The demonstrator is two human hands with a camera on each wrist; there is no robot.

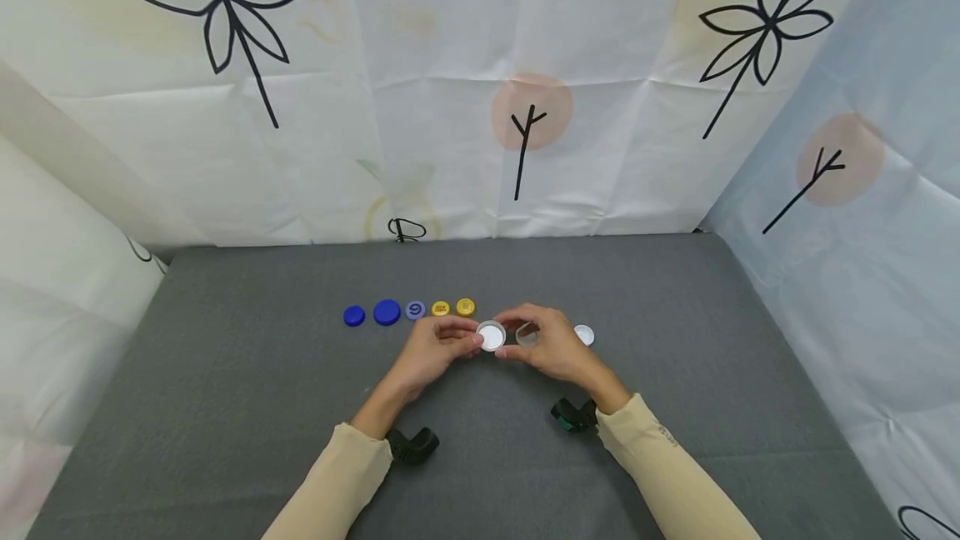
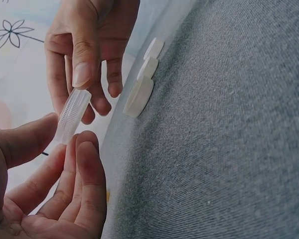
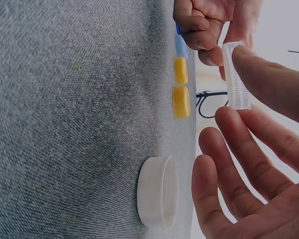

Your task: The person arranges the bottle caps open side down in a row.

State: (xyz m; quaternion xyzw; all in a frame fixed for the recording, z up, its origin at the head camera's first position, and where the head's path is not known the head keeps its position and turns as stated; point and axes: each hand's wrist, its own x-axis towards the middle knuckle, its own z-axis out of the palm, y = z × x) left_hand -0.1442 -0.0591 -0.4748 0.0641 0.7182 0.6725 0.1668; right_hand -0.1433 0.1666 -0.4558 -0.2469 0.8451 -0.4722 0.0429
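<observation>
A translucent whitish bottle cap [image 1: 491, 336] with a finely ridged side is held up between the two hands, above the grey table. My left hand [image 1: 442, 348] pinches its left edge, with the thumb [image 2: 37, 139] and fingertips meeting the rim. On the opposite side, my right hand [image 1: 551, 344] grips the same cap, thumb [image 3: 269, 77] along one end and index finger at the other. The right hand's remaining fingers spread apart beneath. Behind that hand lies a white cap [image 1: 527, 333], partly covered by it; it shows in the right wrist view as a white cap [image 3: 158, 192], hollow side visible.
Left of centre, a row runs from a blue cap [image 1: 354, 316], a larger blue cap [image 1: 387, 312] and a light blue cap [image 1: 416, 310] to two yellow caps [image 1: 466, 307]. Another white cap [image 1: 584, 335] lies right of the right hand. Patterned white cloth [image 1: 442, 107] borders the table.
</observation>
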